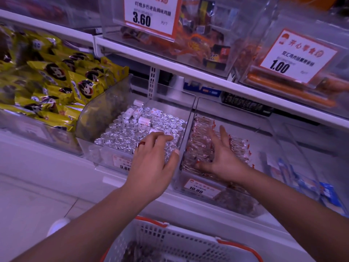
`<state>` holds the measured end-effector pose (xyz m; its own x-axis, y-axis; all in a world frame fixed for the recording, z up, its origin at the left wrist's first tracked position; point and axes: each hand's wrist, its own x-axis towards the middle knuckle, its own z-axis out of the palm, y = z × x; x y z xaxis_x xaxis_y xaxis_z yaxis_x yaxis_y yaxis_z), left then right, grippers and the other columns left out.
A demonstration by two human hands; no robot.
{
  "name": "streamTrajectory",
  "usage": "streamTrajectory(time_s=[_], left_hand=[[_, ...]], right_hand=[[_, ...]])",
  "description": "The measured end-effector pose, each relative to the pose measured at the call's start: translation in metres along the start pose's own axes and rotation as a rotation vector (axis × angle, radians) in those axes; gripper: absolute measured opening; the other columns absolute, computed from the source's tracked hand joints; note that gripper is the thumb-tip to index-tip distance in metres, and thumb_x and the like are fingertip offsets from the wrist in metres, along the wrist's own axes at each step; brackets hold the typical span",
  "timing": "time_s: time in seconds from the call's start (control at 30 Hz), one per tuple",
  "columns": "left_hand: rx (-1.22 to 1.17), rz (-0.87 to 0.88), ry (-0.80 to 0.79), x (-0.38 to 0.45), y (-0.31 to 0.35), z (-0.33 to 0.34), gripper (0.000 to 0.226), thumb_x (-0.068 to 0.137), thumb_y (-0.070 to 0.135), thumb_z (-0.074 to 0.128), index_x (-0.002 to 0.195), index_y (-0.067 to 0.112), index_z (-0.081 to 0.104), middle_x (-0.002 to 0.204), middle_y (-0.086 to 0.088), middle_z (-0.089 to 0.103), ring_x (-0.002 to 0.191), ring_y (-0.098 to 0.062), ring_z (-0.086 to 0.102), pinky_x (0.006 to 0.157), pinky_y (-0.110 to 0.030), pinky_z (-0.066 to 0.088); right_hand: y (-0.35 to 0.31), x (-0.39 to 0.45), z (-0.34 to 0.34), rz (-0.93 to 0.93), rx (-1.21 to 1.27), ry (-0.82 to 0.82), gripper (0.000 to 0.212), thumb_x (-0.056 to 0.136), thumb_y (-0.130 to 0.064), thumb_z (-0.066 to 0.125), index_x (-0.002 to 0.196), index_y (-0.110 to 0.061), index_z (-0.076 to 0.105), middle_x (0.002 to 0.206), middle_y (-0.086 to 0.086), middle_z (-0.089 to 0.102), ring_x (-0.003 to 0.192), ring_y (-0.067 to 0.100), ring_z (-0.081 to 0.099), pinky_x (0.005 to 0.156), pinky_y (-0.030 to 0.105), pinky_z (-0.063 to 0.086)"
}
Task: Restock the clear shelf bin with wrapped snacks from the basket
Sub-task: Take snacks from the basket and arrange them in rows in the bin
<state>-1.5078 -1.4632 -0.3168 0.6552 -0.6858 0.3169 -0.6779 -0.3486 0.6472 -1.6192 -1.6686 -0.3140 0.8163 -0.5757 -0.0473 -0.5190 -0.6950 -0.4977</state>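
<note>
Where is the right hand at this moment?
In the head view, the right hand lies open, fingers spread, on the red-and-clear wrapped snacks inside the clear bin right of the foil-candy bin.

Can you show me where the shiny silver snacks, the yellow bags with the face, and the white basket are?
silver snacks (pixel 139 129): head view, middle of the foil pile in the clear bin.
yellow bags (pixel 56 72): head view, a face-printed bag.
white basket (pixel 170 237): head view, its perforated wall.
</note>
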Motion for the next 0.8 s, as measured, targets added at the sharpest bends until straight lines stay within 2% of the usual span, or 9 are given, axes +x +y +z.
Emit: streamTrajectory(time_s=[0.07, 0.13, 0.2, 0.27, 0.4, 0.5, 0.63, 0.7, 0.8], left_hand=[[0.001, 0.002, -0.004, 0.0, 0.0, 0.0, 0.037, 0.099, 0.039, 0.047, 0.133, 0.023, 0.051, 0.135, 0.002, 0.046, 0.123, -0.024, 0.046, 0.102, -0.04, 0.035], [0.008, 0.005, -0.002, -0.001, 0.002, 0.0, 0.038, 0.099, 0.04, 0.046, 0.132, 0.023, 0.052, 0.134, 0.001, 0.047, 0.121, -0.024, 0.046, 0.101, -0.04, 0.035], [0.022, 0.004, 0.005, -0.002, 0.004, 0.0, 0.036, 0.099, 0.037, 0.049, 0.132, 0.022, 0.053, 0.134, 0.001, 0.048, 0.12, -0.025, 0.047, 0.101, -0.041, 0.036], [0.032, -0.001, 0.013, -0.003, 0.005, 0.0, 0.035, 0.098, 0.034, 0.052, 0.131, 0.022, 0.054, 0.134, 0.0, 0.049, 0.12, -0.026, 0.048, 0.101, -0.041, 0.036], [0.052, -0.014, 0.018, -0.003, 0.007, 0.001, 0.034, 0.098, 0.035, 0.051, 0.13, 0.023, 0.054, 0.134, 0.0, 0.05, 0.12, -0.027, 0.048, 0.101, -0.04, 0.034], [0.042, -0.011, 0.012, -0.003, 0.006, 0.0, 0.035, 0.099, 0.036, 0.049, 0.132, 0.024, 0.053, 0.134, 0.001, 0.049, 0.121, -0.025, 0.046, 0.102, -0.039, 0.032], [0.001, -0.004, 0.001, -0.003, 0.002, -0.002, 0.037, 0.099, 0.037, 0.048, 0.133, 0.023, 0.051, 0.134, 0.002, 0.049, 0.122, -0.023, 0.045, 0.104, -0.039, 0.033], [-0.008, 0.0, -0.002, -0.003, 0.001, -0.002, 0.037, 0.099, 0.036, 0.049, 0.134, 0.023, 0.051, 0.134, 0.002, 0.048, 0.12, -0.024, 0.045, 0.104, -0.04, 0.034], [-0.001, -0.003, -0.003, -0.004, 0.002, -0.002, 0.037, 0.1, 0.038, 0.047, 0.133, 0.024, 0.051, 0.135, 0.002, 0.049, 0.12, -0.025, 0.046, 0.104, -0.041, 0.034]], right_hand=[[0.007, -0.007, -0.002, 0.059, -0.07, 0.014, 0.124, 0.072, -0.044, 0.084, 0.155, -0.04, -0.008, 0.16, -0.002, -0.03, 0.152, 0.027, -0.006, 0.123, 0.043, 0.01], [0.01, -0.012, 0.002, 0.079, -0.107, 0.016, 0.111, 0.08, -0.05, 0.075, 0.155, -0.041, -0.006, 0.163, 0.004, -0.022, 0.151, 0.028, 0.01, 0.119, 0.037, 0.013], [0.009, -0.012, 0.006, 0.066, -0.081, 0.007, 0.098, 0.088, -0.05, 0.067, 0.155, -0.041, -0.003, 0.164, 0.008, -0.016, 0.15, 0.029, 0.016, 0.114, 0.029, 0.011], [0.002, -0.006, 0.009, 0.034, -0.046, 0.003, 0.092, 0.091, -0.048, 0.063, 0.156, -0.04, -0.001, 0.164, 0.009, -0.017, 0.151, 0.03, 0.01, 0.114, 0.03, 0.005], [-0.016, 0.007, 0.016, -0.076, -0.196, -0.063, 0.094, 0.089, -0.055, 0.06, 0.156, -0.036, -0.004, 0.162, 0.005, -0.026, 0.149, 0.031, -0.021, 0.123, 0.05, -0.001], [-0.017, 0.014, 0.015, -0.204, -0.427, -0.14, 0.097, 0.09, -0.066, 0.046, 0.155, -0.027, -0.015, 0.162, 0.006, -0.024, 0.148, 0.026, -0.026, 0.122, 0.046, -0.009], [-0.008, 0.015, 0.01, -0.235, -0.537, -0.187, 0.106, 0.084, -0.077, 0.026, 0.153, -0.013, -0.023, 0.16, 0.01, -0.028, 0.147, 0.024, -0.028, 0.118, 0.037, -0.015], [-0.005, 0.015, 0.009, -0.24, -0.566, -0.204, 0.109, 0.085, -0.079, 0.028, 0.151, -0.012, -0.026, 0.158, 0.01, -0.032, 0.146, 0.023, -0.03, 0.118, 0.036, -0.016], [-0.008, 0.019, 0.009, -0.237, -0.576, -0.23, 0.1, 0.092, -0.065, 0.038, 0.153, -0.013, -0.022, 0.158, 0.009, -0.032, 0.145, 0.022, -0.032, 0.119, 0.036, -0.016]])
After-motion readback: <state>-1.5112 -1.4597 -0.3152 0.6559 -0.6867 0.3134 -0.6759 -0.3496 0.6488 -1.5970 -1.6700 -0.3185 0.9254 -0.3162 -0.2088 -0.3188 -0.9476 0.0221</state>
